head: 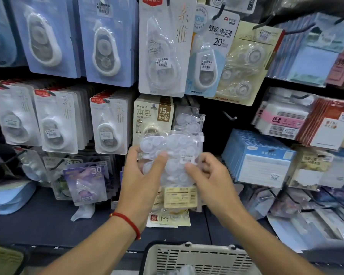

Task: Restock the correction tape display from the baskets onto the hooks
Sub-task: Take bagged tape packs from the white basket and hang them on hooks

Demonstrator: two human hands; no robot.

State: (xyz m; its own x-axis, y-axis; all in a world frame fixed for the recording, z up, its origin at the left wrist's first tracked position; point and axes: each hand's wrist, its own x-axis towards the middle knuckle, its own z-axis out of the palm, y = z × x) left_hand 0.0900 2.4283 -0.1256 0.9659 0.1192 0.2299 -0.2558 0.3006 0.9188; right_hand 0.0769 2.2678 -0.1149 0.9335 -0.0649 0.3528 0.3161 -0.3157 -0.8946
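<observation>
Clear plastic pack: a see-through bag of white correction tape refills [173, 155] with a small white price sticker, held up in front of the display, about level with the middle row of hooks.
Left hand: left hand [141, 173], with a red cord bracelet [127, 222] on the wrist, grips the bag's left side; thumb on the front, fingers [135, 151] curled round the edge.
Right hand: right hand [209, 175] pinches the bag's right side just below the sticker, fingers curled in.
Behind the bag: a beige card-backed correction tape pack marked 15M [153, 116] hangs on a hook, and another clear refill bag [189, 120] hangs just to its right.
Bare hook: a thin metal peg hook [229, 116] juts from the dark panel to the right of those packs, nothing on it.
Upper row: pale blue blister cards with white tape dispensers [105, 44], then a white blister card with a red label [163, 46].
Middle left: rows of white blister-carded tapes with red tabs [54, 120].
Basket: a beige slotted plastic basket [199, 259] sits at the lower edge, under the hands; contents unclear.
Right side: stacked blue note pads [262, 161] and other stationery packs.
</observation>
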